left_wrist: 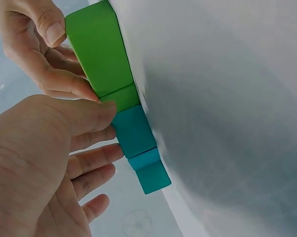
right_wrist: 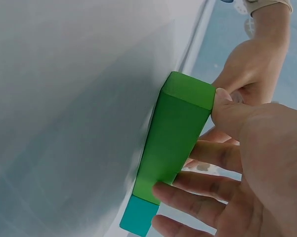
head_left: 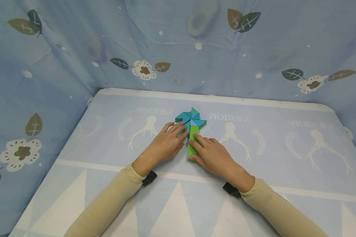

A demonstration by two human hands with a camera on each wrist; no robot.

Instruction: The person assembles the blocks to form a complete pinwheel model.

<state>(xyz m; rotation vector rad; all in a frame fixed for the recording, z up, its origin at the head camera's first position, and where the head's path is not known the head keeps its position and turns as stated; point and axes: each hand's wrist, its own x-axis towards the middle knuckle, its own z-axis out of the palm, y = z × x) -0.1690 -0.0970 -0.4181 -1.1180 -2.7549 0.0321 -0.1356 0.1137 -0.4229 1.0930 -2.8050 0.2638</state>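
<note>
A pinwheel-like group of teal triangular blocks point(head_left: 199, 123) lies flat, with a small lilac triangle at its middle. A long green block point(head_left: 193, 152) runs from it toward me, and a seam crosses the green side in the left wrist view. My left hand point(head_left: 167, 143) touches the teal pieces' left side with extended fingers; its thumb lies by the place where green meets teal block point(left_wrist: 133, 131). On the green block rests my right hand point(head_left: 214, 155), fingers loosely spread along its top and right side, thumb point(right_wrist: 227, 108) against the near end's upper corner.
The blocks lie on a pale blue printed mat point(head_left: 273, 138) with white triangles along the near part. A blue patterned curtain point(head_left: 178, 49) rises behind the far edge and along the sides. Black straps point(head_left: 232, 190) show under both wrists.
</note>
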